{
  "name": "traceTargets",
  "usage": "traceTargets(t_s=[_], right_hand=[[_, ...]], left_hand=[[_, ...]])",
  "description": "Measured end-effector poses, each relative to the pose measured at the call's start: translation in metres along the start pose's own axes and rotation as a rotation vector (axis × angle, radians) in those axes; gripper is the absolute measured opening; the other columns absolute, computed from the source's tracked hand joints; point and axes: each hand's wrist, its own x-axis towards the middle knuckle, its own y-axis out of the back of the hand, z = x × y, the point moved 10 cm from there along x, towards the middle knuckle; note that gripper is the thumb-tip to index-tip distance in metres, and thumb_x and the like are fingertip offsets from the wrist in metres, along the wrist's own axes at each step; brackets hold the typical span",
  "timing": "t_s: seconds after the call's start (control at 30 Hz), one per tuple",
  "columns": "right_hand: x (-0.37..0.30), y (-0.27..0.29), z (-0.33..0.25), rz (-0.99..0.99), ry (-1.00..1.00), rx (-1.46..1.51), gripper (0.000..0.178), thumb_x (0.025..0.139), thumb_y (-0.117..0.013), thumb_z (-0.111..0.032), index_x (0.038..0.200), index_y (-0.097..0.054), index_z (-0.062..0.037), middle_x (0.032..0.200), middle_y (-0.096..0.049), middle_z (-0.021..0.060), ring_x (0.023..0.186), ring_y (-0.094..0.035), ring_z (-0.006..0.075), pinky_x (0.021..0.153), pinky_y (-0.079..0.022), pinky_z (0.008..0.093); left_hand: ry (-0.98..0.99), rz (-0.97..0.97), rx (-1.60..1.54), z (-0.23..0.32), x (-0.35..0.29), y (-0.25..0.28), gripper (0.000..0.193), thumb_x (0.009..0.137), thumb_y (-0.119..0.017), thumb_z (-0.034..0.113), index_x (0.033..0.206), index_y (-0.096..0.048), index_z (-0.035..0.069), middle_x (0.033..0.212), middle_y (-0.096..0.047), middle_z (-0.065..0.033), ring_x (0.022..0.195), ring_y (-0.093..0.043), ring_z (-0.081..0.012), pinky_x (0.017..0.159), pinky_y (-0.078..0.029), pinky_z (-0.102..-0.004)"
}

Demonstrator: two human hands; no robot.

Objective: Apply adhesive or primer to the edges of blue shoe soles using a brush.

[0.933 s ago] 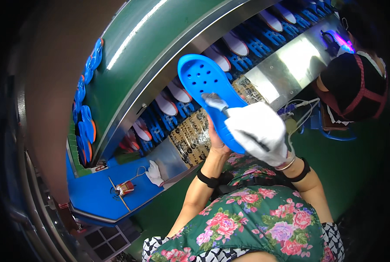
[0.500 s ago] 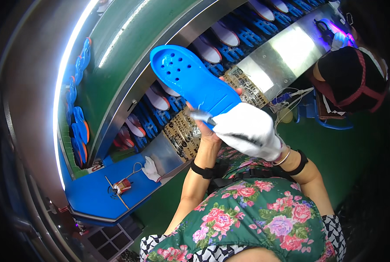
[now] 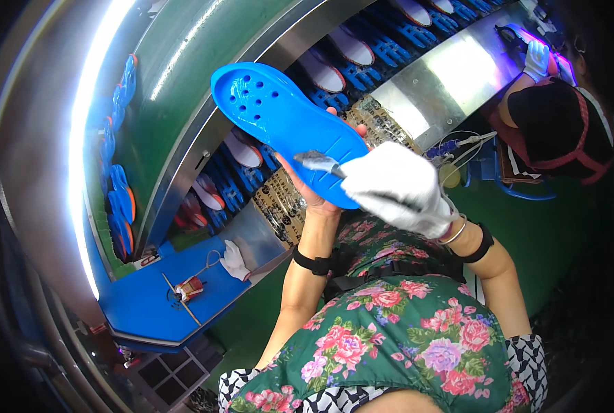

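Note:
A blue shoe sole [image 3: 290,131], with a group of round holes at its far-left end and a glossy wet-looking film there, lies tilted across my left hand [image 3: 312,194]. That bare hand grips it from beneath, with fingertips showing past the far edge. My right hand [image 3: 396,189], in a white glove, is closed around a brush [image 3: 315,162]; the glove hides most of its handle. The grey, motion-blurred brush tip is over the near half of the sole's inner face, by the grooves, and seems to touch it.
White-and-red shoe uppers [image 3: 354,48] and blue racks [image 3: 389,51] line the far side, with a metal ledge [image 3: 417,103]. Blue soles [image 3: 121,199] sit on a green belt [image 3: 176,89]. A blue table [image 3: 142,306] holds a small pot [image 3: 188,288] and white glove [image 3: 234,261]. A co-worker [image 3: 548,127] sits right.
The sole has shifted left and slightly up. The brush has moved from near the sole's lower edge onto its inner face. The co-worker's gloved hand has come into view under the purple light.

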Motion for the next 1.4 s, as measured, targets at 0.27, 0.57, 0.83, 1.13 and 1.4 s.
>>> traceTargets(t_s=[0.27, 0.57, 0.83, 1.13, 1.4], right_hand=[[-0.006, 0.004, 0.006, 0.019, -0.132, 0.068, 0.017, 0.078, -0.084, -0.005, 0.094, -0.077, -0.0089, 0.095, -0.077, 0.0081, 0.085, -0.073, 0.0264, 0.075, -0.057, 0.0367], [-0.018, 0.004, 0.014, 0.000, -0.216, 0.151, 0.019, 0.079, -0.082, -0.003, 0.097, -0.078, -0.0076, 0.098, -0.077, 0.0109, 0.087, -0.073, 0.0267, 0.078, -0.057, 0.0379], [-0.032, -0.013, 0.011, -0.092, -0.257, 0.353, 0.019, 0.079, -0.082, -0.003, 0.097, -0.077, -0.0083, 0.100, -0.076, 0.0103, 0.089, -0.074, 0.0247, 0.076, -0.058, 0.0359], [-0.033, -0.022, -0.005, -0.181, -0.216, 0.359, 0.017, 0.078, -0.082, -0.002, 0.093, -0.077, -0.0061, 0.097, -0.077, 0.0113, 0.086, -0.073, 0.0245, 0.076, -0.058, 0.0359], [-0.035, -0.020, -0.020, -0.230, 0.130, -0.013, 0.032, 0.080, -0.079, -0.003, 0.111, -0.077, -0.0101, 0.108, -0.076, 0.0107, 0.089, -0.073, 0.0283, 0.077, -0.057, 0.0378]], left_hand=[[0.014, -0.029, -0.006, 0.005, 0.000, -0.010, 0.116, 0.077, -0.056, 0.091, 0.157, -0.031, 0.010, 0.136, -0.057, -0.0293, 0.114, -0.064, -0.0473, 0.091, -0.057, -0.0625], [0.030, -0.140, -0.026, 0.008, 0.000, -0.014, 0.112, 0.080, -0.063, 0.082, 0.159, -0.028, 0.010, 0.152, -0.047, -0.0164, 0.126, -0.056, -0.0438, 0.095, -0.053, -0.0635], [0.086, -0.156, 0.035, 0.014, 0.001, -0.012, 0.114, 0.081, -0.068, 0.076, 0.160, -0.024, 0.008, 0.155, -0.042, -0.0188, 0.124, -0.055, -0.0450, 0.095, -0.052, -0.0616], [0.160, -0.114, 0.018, 0.020, -0.001, 0.000, 0.120, 0.079, -0.066, 0.078, 0.162, -0.018, 0.006, 0.157, -0.038, -0.0220, 0.119, -0.059, -0.0500, 0.096, -0.056, -0.0600], [0.364, -0.044, 0.062, 0.010, -0.005, 0.000, 0.114, 0.083, -0.067, 0.072, 0.161, -0.020, 0.003, 0.155, -0.038, -0.0266, 0.110, -0.059, -0.0508, 0.090, -0.051, -0.0588]])
